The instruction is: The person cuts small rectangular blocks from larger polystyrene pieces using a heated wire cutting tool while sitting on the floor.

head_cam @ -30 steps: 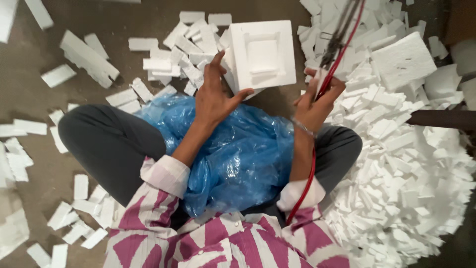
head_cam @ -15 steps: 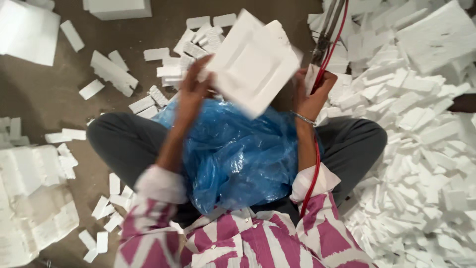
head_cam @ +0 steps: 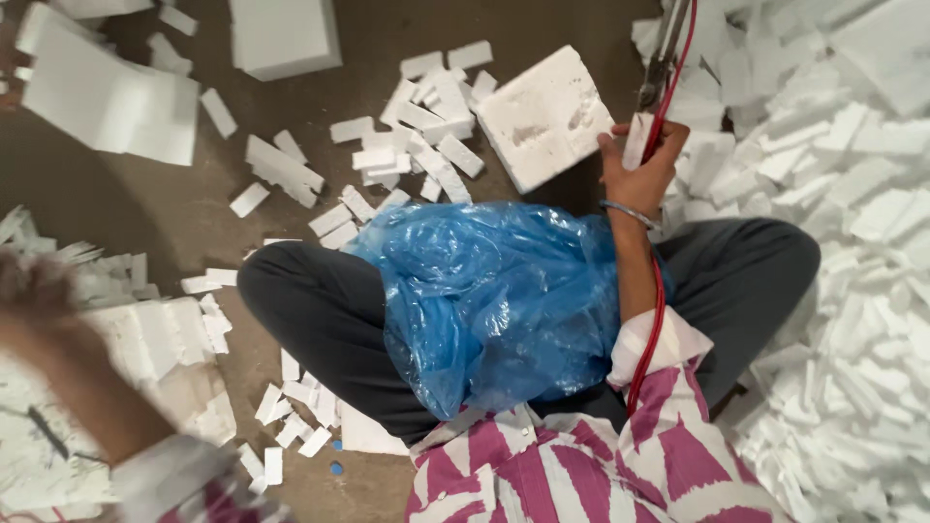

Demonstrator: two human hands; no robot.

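Note:
I sit cross-legged on the floor with a blue plastic sheet [head_cam: 494,300] over my lap. My right hand [head_cam: 639,169] is closed around the white-wrapped handle of a metal cutting tool [head_cam: 664,53], and a red cable [head_cam: 651,329] runs from it down along my forearm. A square white foam block [head_cam: 542,116] with a pitted top lies on the floor just left of that hand, its edge against my fingers. My left hand [head_cam: 34,291] is a blur at the far left, stretched out over a stack of white foam slabs [head_cam: 145,339]. Its fingers cannot be made out.
A deep heap of cut foam strips [head_cam: 852,242] fills the right side. Loose strips [head_cam: 417,126] litter the brown floor ahead. Large foam slabs [head_cam: 107,92] and a thick block [head_cam: 281,34] lie at the upper left.
My left hand has let go of the square foam block and swung out to the far left. The block now lies on the floor by my right hand, which still holds the tool.

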